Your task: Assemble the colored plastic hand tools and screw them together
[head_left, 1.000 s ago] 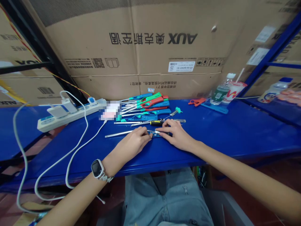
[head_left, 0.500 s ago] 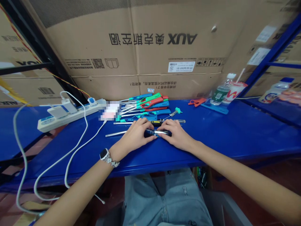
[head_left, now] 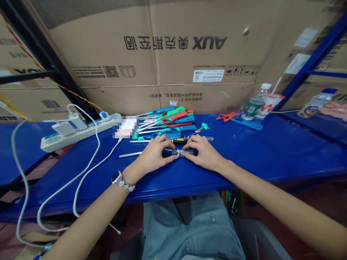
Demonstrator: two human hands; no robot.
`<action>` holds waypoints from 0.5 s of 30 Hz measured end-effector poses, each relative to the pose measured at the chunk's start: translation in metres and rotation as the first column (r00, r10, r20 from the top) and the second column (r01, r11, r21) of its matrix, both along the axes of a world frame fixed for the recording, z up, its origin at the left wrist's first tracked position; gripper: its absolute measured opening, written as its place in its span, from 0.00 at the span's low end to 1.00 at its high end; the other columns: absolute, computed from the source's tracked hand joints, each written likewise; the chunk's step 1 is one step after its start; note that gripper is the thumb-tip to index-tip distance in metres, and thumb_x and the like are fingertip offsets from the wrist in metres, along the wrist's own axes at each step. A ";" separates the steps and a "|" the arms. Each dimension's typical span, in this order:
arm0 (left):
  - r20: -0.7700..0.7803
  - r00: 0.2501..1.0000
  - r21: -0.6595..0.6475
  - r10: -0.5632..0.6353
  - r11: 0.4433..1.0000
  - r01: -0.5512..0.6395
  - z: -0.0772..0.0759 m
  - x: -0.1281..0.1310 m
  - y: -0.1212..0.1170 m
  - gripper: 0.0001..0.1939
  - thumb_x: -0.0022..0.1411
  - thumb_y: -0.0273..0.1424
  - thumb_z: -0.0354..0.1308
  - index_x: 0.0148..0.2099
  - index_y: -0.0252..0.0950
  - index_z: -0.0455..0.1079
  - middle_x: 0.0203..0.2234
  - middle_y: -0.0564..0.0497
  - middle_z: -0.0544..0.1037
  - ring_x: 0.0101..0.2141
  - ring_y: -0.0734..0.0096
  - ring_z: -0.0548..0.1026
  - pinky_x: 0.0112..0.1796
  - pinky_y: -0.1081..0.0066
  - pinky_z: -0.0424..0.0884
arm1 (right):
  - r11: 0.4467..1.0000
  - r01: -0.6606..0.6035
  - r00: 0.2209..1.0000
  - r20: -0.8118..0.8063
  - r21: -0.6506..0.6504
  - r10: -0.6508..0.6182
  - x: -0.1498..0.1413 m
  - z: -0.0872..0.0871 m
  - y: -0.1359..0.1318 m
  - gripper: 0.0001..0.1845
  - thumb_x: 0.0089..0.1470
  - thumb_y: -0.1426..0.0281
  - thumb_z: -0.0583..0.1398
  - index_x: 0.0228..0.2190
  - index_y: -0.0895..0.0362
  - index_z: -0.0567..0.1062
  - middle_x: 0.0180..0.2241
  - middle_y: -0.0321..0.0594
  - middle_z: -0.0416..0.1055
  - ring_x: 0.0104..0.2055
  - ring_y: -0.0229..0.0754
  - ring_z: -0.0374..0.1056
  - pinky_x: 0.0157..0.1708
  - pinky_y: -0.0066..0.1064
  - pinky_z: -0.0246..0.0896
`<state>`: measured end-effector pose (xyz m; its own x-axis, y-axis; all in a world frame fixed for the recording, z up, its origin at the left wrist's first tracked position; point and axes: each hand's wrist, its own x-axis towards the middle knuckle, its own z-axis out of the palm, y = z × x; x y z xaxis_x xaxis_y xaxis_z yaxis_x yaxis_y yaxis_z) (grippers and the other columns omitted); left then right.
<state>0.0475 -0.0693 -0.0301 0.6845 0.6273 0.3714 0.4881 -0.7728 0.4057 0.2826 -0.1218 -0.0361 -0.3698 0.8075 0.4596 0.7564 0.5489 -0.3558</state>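
Both my hands rest on the blue table (head_left: 271,151) and pinch one long lighter (head_left: 177,152) with a dark body and a thin metal tube (head_left: 130,154) sticking out to the left. My left hand (head_left: 154,155), with a watch on its wrist, closes its fingers over the lighter's left part. My right hand (head_left: 203,153) closes on its right end. Just behind my fingers lie a black-and-yellow screwdriver (head_left: 179,141) and another metal rod (head_left: 141,141).
A pile of blue, red and green long lighters (head_left: 170,121) lies behind my hands. A white power strip (head_left: 65,135) with chargers and white cables (head_left: 89,162) is at the left. A bottle (head_left: 252,107), a cup (head_left: 267,103) and red parts (head_left: 226,116) stand at the right. Cardboard boxes (head_left: 176,54) wall the back.
My left hand has slid right and closed over the lighter's body, with the wrist turned. The right hand has barely shifted. The view has dropped slightly.
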 end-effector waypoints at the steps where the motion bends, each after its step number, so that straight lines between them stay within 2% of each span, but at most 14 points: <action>1: 0.002 1.000 -0.004 0.001 1.000 -0.001 0.000 -0.001 0.000 0.12 0.64 0.39 0.66 0.46 0.39 0.75 0.44 0.47 0.75 0.46 0.56 0.73 0.50 0.53 0.70 | 1.000 -0.008 0.999 0.031 0.002 0.008 0.001 0.001 0.000 0.07 0.62 0.64 0.65 0.37 0.55 0.80 0.39 0.41 0.74 0.45 0.47 0.68 0.46 0.41 0.56; 4: 0.010 1.000 -0.010 0.006 1.000 -0.006 0.000 -0.003 -0.002 0.13 0.65 0.39 0.66 0.48 0.39 0.76 0.45 0.47 0.75 0.46 0.56 0.74 0.51 0.52 0.70 | 0.997 -0.044 0.992 0.119 0.057 0.037 0.002 0.005 0.001 0.09 0.65 0.63 0.62 0.38 0.55 0.80 0.38 0.42 0.74 0.45 0.47 0.68 0.44 0.40 0.54; 8: 0.049 0.999 0.000 -0.003 1.000 0.003 -0.001 -0.003 0.000 0.12 0.66 0.39 0.64 0.48 0.38 0.76 0.44 0.46 0.76 0.47 0.56 0.74 0.51 0.51 0.70 | 0.986 -0.065 0.993 0.105 0.153 0.049 0.002 0.007 0.001 0.13 0.67 0.62 0.59 0.40 0.56 0.80 0.39 0.43 0.75 0.44 0.46 0.68 0.44 0.40 0.54; 12: 0.094 0.995 -0.024 -0.020 0.999 0.023 -0.002 0.001 0.005 0.06 0.67 0.35 0.63 0.43 0.38 0.76 0.39 0.48 0.77 0.43 0.58 0.74 0.48 0.54 0.71 | 0.981 -0.055 0.995 0.087 0.187 0.039 0.000 0.007 0.002 0.14 0.68 0.60 0.58 0.40 0.55 0.81 0.39 0.43 0.76 0.44 0.47 0.68 0.44 0.40 0.54; 15: 0.096 0.995 -0.045 -0.028 0.998 0.032 -0.002 0.004 0.007 0.05 0.66 0.34 0.63 0.38 0.38 0.74 0.38 0.49 0.77 0.42 0.59 0.74 0.48 0.55 0.70 | 0.980 -0.047 0.995 0.093 0.193 0.030 -0.001 0.006 0.002 0.16 0.68 0.59 0.57 0.40 0.54 0.81 0.39 0.43 0.76 0.44 0.47 0.69 0.45 0.41 0.54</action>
